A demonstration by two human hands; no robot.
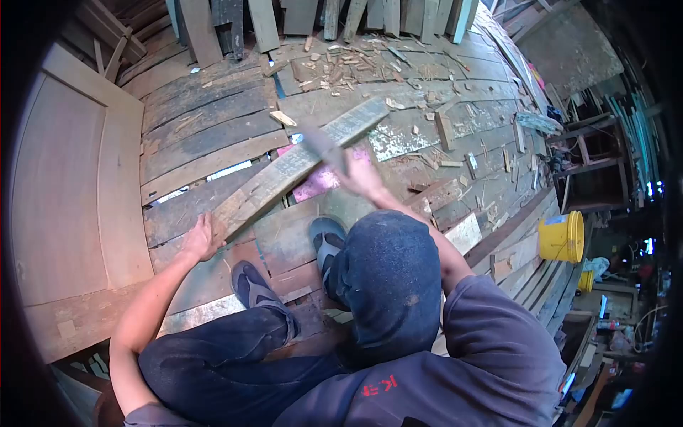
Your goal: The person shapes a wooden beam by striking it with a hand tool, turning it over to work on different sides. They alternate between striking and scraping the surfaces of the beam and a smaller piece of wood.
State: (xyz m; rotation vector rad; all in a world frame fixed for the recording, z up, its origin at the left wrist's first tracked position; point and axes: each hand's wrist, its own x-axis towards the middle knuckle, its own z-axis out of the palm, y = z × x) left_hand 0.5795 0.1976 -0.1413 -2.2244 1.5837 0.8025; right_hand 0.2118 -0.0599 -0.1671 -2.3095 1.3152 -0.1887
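Note:
A long, thick wooden beam (281,171) lies slantwise over the floor in front of my feet, its far part streaked grey-white and its near end bare brown wood. My left hand (201,238) grips that near end from the side, fingers along its edge. In my right hand (361,178) is a machete-like tool (321,144), its broad grey blade smeared by motion and overlapping the beam's middle in this view. The tool's handle is hidden inside my fist. A pinkish sheet (316,183) shows under the beam.
Wood chips (348,67) litter the plank floor (206,121), which has gaps between its boards. A panelled door (64,192) stands at the left, and upright boards (263,25) line the back. At the right are a yellow bucket (560,237) and stacked planks (523,252).

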